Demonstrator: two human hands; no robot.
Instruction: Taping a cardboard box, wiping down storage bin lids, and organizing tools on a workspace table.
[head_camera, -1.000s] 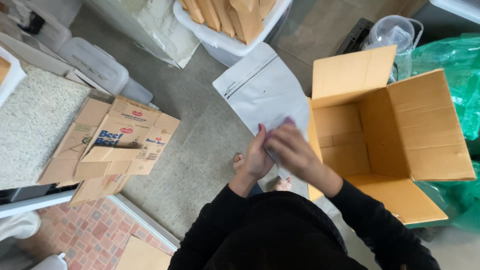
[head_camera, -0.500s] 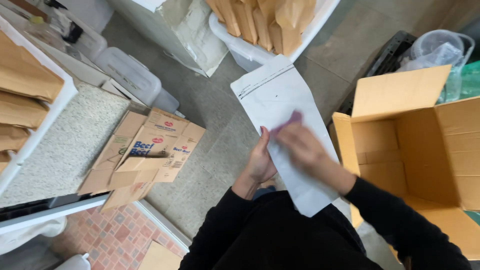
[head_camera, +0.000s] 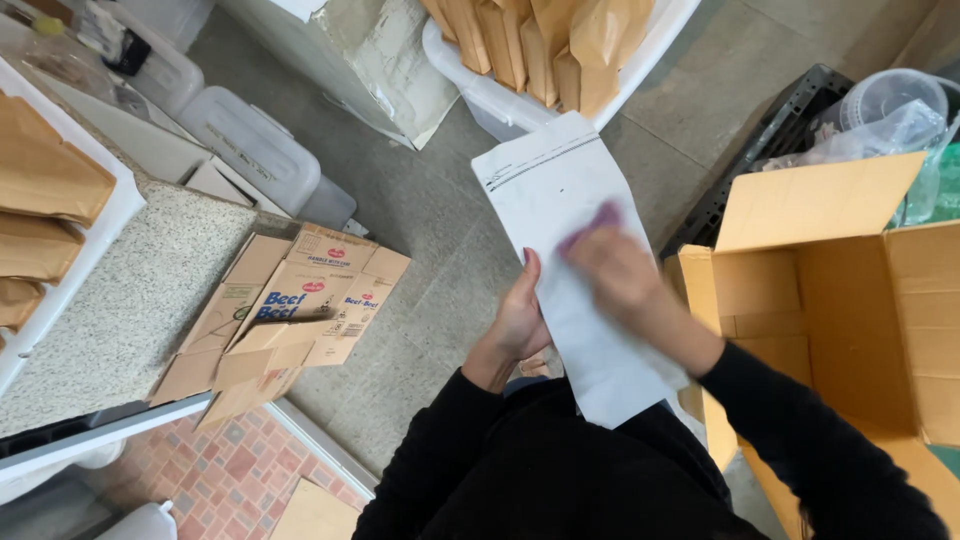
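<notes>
Since half a second ago your right hand (head_camera: 618, 272) has slid up the white pouch (head_camera: 570, 230), a purple cloth beneath its flattened, blurred fingers, so wiping appears under way. Your left hand (head_camera: 520, 320) grips the pouch's left edge, fingers curled behind. Pouch sits upright before you, just beside the open cardboard box (head_camera: 850, 320).

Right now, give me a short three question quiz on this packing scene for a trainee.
1. True or false: the left hand grips the white pouch by its edge.
2. What lies under the right hand: A a purple cloth, B scissors, C tape?
3. Which side of the person is the open cardboard box on?

Key: 1 true; 2 A; 3 the right.
</notes>
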